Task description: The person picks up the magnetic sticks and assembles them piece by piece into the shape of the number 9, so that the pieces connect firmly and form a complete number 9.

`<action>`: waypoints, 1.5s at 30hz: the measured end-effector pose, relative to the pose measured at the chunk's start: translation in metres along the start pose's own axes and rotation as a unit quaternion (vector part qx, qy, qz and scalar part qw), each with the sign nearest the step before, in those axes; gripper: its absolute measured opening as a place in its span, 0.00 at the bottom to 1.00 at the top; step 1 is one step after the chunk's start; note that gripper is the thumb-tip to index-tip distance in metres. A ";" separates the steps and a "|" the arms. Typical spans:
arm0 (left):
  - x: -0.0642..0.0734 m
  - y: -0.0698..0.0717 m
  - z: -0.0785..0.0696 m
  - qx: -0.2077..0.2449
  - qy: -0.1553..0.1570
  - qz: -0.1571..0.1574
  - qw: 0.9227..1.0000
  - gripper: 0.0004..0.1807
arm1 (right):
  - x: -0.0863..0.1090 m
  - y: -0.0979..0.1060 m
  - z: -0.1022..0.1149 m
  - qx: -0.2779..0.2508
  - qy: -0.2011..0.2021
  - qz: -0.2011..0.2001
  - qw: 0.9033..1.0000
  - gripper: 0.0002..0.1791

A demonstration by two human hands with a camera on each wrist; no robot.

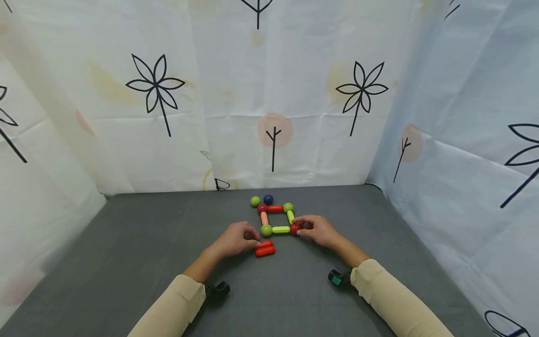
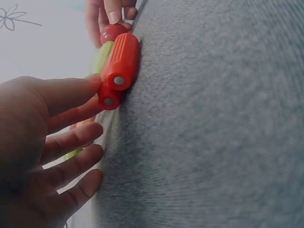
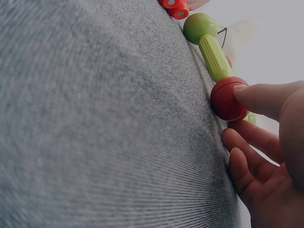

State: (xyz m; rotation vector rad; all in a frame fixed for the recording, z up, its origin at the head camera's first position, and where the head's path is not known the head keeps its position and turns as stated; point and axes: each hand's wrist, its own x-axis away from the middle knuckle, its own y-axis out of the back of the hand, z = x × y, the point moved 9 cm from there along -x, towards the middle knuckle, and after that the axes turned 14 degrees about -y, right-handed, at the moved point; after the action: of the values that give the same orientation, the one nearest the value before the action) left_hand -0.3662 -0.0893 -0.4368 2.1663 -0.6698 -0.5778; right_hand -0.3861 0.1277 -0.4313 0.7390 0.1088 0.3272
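Observation:
A four-sided frame of magnetic building rods and balls lies flat on the grey table. My right hand (image 1: 321,230) pinches the red ball (image 3: 228,99) at its near right corner between thumb and fingers. A yellow-green rod (image 1: 280,230) runs from that ball to a green ball (image 1: 266,230). Closer to me lie two red rods side by side, with silver discs in their ends. My left hand (image 1: 237,239) pinches the farther red rod (image 2: 109,100) at its left end, the other fingers spread loosely. The nearer red rod (image 1: 265,252) lies right against it.
Behind the frame's far left corner ball (image 1: 262,208) sit a loose green ball (image 1: 255,201) and a dark blue ball (image 1: 268,200). A red rod (image 1: 275,208) forms the far side, an orange-pink rod (image 1: 264,218) the left. White patterned cloth (image 1: 227,93) walls off the table's back and sides.

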 end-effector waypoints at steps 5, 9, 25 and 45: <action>-0.001 -0.003 -0.004 -0.006 -0.011 0.033 0.999 0.03 | 0.000 0.000 -0.001 -0.002 0.003 0.001 1.000 0.18; -0.002 -0.004 -0.006 -0.023 -0.020 0.047 0.998 0.03 | 0.000 0.000 -0.001 -0.005 0.001 0.004 1.000 0.18; -0.005 0.003 -0.008 -0.014 -0.011 -0.005 1.000 0.03 | 0.001 -0.001 -0.001 -0.005 0.005 0.003 1.000 0.19; -0.026 -0.007 -0.045 -0.005 -0.038 -0.165 0.986 0.10 | -0.001 0.000 -0.002 -0.026 0.010 0.021 0.999 0.17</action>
State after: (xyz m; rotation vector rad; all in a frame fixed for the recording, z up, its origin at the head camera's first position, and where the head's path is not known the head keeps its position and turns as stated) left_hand -0.3572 -0.0441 -0.4106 2.2709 -0.3457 -0.8365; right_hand -0.3878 0.1285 -0.4323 0.6870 0.1027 0.3764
